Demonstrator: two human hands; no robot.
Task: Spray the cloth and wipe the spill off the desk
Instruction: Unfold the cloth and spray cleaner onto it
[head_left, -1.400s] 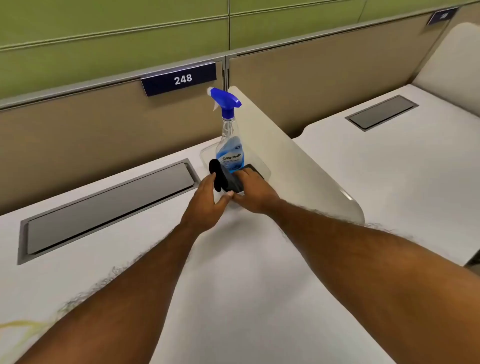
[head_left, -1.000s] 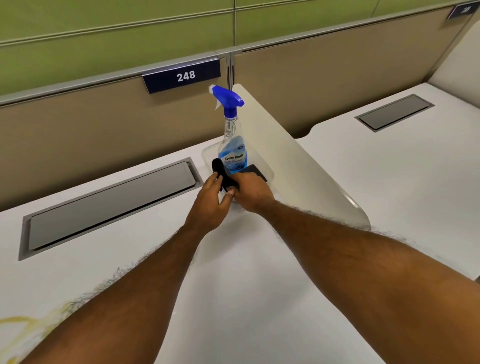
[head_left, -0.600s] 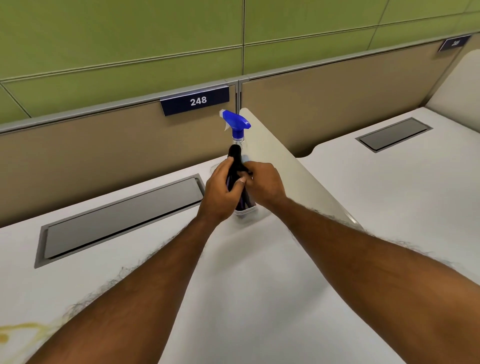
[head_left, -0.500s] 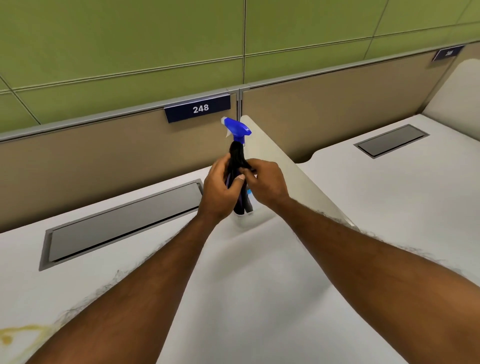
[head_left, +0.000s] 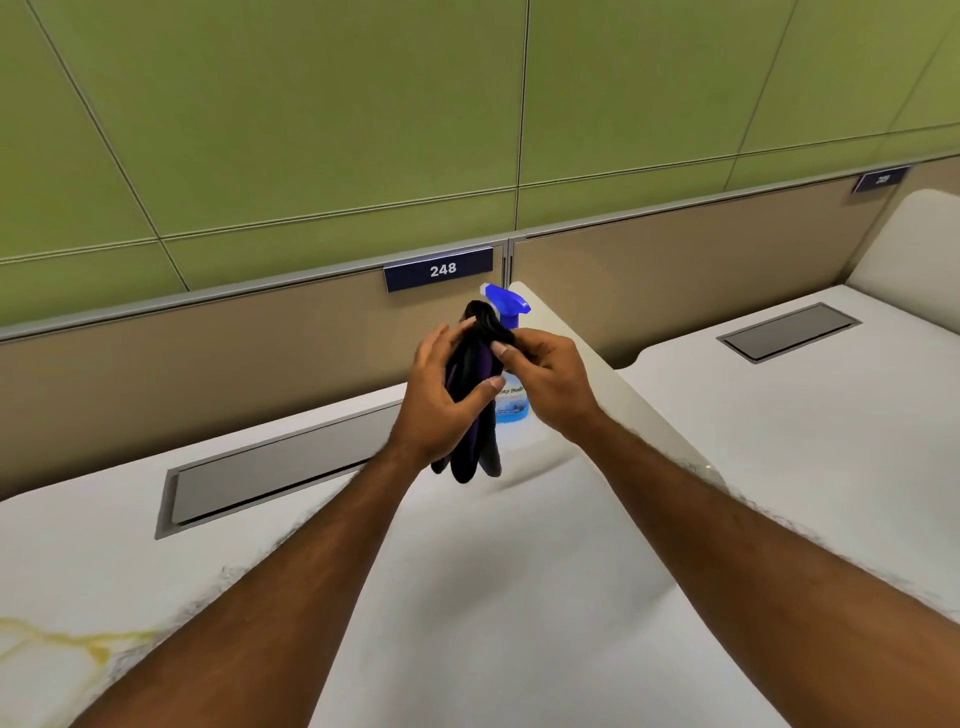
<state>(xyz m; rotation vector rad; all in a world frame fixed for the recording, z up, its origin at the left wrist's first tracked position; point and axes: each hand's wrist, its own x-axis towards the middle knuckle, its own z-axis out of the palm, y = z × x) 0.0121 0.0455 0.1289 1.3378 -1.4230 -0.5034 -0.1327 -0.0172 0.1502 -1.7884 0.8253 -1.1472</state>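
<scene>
A dark, black-and-purple cloth (head_left: 475, 395) hangs bunched in the air above the white desk (head_left: 493, 597). My left hand (head_left: 441, 400) grips its middle, and my right hand (head_left: 545, 379) pinches its top edge. Behind the cloth stands a clear spray bottle (head_left: 511, 405) with a blue trigger head, mostly hidden by the cloth and my hands. A yellow spill (head_left: 72, 642) streaks the desk at the near left, far from both hands.
A grey cable hatch (head_left: 270, 478) is set into the desk to the left of my hands. A beige divider panel (head_left: 613, 384) runs along the right of the bottle, with a second desk and hatch (head_left: 787, 332) beyond. A tan partition with plate 248 (head_left: 439, 269) backs the desk.
Both hands lifted the cloth off the desk beside the bottle and now hold it up in front of the bottle. The view tilted upward.
</scene>
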